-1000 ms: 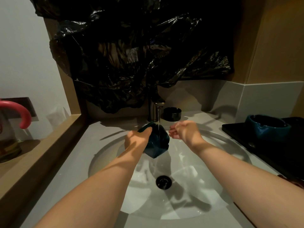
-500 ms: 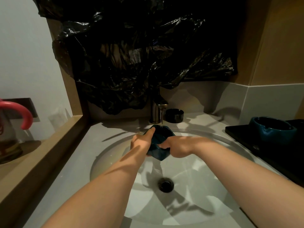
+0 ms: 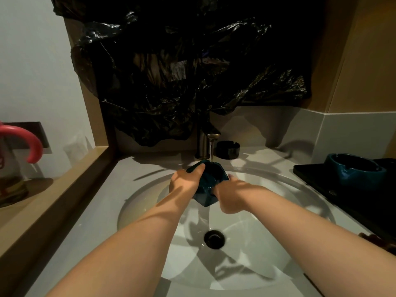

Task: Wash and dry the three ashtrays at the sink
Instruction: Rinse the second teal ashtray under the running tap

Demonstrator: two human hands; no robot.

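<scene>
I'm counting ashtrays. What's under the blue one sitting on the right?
The blue ashtray sits on a flat black tray, which lies on the counter. The bit of tray right beneath it is covered, so nothing there can be seen.

I read no text, label, brand or number anywhere before me. The red marks on the container [image 3: 11,187] at my far left are too blurred to make out as letters.
</scene>
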